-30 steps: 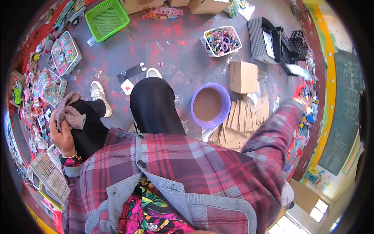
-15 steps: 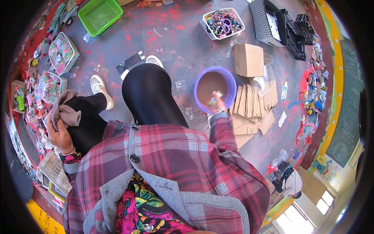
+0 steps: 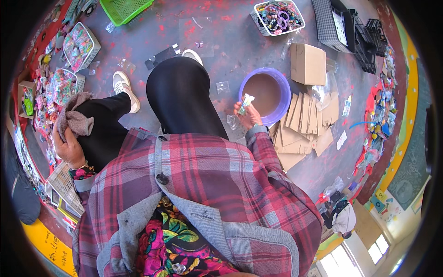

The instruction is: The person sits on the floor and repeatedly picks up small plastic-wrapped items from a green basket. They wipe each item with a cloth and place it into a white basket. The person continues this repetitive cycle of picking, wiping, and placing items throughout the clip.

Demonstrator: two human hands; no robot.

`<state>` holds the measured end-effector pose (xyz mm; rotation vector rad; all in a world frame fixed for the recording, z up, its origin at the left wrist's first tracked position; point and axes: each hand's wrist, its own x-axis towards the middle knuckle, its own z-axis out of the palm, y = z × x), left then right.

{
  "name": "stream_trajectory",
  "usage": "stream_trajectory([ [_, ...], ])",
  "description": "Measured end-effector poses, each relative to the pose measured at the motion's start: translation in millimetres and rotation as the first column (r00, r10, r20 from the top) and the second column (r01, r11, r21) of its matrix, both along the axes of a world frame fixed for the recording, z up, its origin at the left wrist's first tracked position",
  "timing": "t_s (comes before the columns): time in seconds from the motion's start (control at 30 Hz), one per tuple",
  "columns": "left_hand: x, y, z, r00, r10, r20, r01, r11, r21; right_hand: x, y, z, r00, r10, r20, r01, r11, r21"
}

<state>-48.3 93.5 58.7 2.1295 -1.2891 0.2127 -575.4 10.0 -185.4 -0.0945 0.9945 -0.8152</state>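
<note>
At my left thigh, my left hand [image 3: 70,150] is closed around a brownish-grey cloth [image 3: 78,121], which bunches up above the fingers. My right hand [image 3: 251,117] is at the near-left rim of a purple tub [image 3: 284,99] containing murky brown water [image 3: 262,93]. Pinched in its fingers is a small white-and-green object [image 3: 246,103], too small for me to tell its kind. My right sleeve reaches in from below, close to flattened brown cardboard pieces [image 3: 300,119].
A cardboard box [image 3: 308,63] stands beyond the tub. White baskets hold colourful hair ties [image 3: 278,17] and small bagged items [image 3: 78,48]. A green basket [image 3: 121,10] sits at the far left. Black crates [image 3: 362,44] are at the far right. Another person [image 3: 344,217] is at the lower right.
My right hand has come out from over the tub's water to its near-left rim, bringing the small white-and-green object with it. My left hand keeps its hold on the cloth. The view has shifted slightly.
</note>
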Motion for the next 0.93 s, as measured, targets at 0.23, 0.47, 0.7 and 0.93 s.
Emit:
stream_trajectory([
  [0.23, 2, 0, 0, 0.994, -0.025, -0.108, 0.021, 0.999, -0.045, 25, -50, 38, 0.991, 0.132, -0.024, -0.134, 0.980, -0.148],
  [0.47, 11, 20, 1, 0.961, -0.051, -0.273, 0.008, 0.988, -0.156, 66, -102, 56, 0.966, 0.208, -0.152, -0.238, 0.948, -0.213],
  [0.7, 20, 50, 14, 0.972, 0.097, -0.212, -0.113, 0.991, -0.068, 127, -190, 38, 0.907, 0.333, -0.257, -0.378, 0.914, -0.149],
  [0.93, 41, 83, 13, 0.982, 0.027, -0.187, -0.073, 0.967, -0.244, 324, -268, 56, 0.093, 0.701, -0.707, -0.906, 0.354, 0.232],
])
